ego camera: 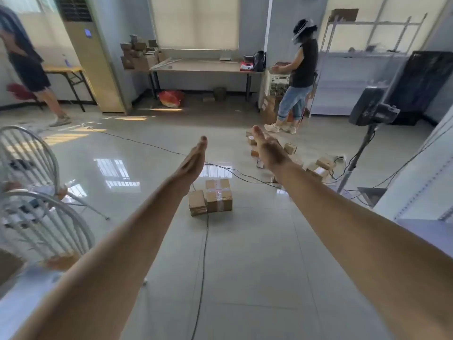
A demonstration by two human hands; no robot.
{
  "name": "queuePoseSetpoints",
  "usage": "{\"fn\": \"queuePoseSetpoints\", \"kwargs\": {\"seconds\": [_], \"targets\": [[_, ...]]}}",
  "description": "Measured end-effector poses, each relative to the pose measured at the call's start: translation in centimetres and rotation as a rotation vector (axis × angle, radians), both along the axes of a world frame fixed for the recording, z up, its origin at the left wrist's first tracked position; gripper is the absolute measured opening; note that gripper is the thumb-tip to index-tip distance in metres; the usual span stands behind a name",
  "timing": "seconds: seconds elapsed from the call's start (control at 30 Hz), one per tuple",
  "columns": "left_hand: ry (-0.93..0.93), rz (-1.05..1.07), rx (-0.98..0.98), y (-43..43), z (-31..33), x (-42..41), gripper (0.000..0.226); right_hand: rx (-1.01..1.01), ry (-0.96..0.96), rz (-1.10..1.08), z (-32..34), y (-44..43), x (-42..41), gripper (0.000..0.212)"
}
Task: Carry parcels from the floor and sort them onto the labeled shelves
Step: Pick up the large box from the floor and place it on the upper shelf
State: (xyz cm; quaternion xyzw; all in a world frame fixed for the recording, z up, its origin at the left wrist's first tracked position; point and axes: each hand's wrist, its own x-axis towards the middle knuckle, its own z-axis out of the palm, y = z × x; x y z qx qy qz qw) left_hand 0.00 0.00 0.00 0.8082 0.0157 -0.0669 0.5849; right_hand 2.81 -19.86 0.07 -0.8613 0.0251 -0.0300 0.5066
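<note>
Both my arms stretch forward over the tiled floor. My left hand [193, 159] is flat with fingers straight and holds nothing. My right hand [266, 146] is also extended and empty. Below and between them two brown cardboard parcels stand side by side on the floor: a larger taped one [218, 196] and a smaller one [197, 203] to its left. Several more small parcels [321, 165] lie scattered on the floor beyond my right hand. A white metal shelf unit [362, 57] stands at the back right; another shelf edge [426, 192] is at my right.
A black cable [204, 241] runs across the floor past the parcels. A standing fan [370, 111] is at the right, white chairs [36, 192] at the left. One person [300, 77] stands near the back shelf, another [27, 65] at far left. A table [206, 66] lines the back wall.
</note>
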Motion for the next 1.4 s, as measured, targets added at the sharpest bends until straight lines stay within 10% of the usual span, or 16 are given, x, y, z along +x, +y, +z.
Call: {"fn": "queuePoseSetpoints", "kwargs": {"seconds": [1.4], "targets": [[0.704, 0.224, -0.094, 2.9, -24.2, 54.7, 0.075, 0.117, 0.528, -0.054, -23.9, 3.0, 53.4, 0.059]]}}
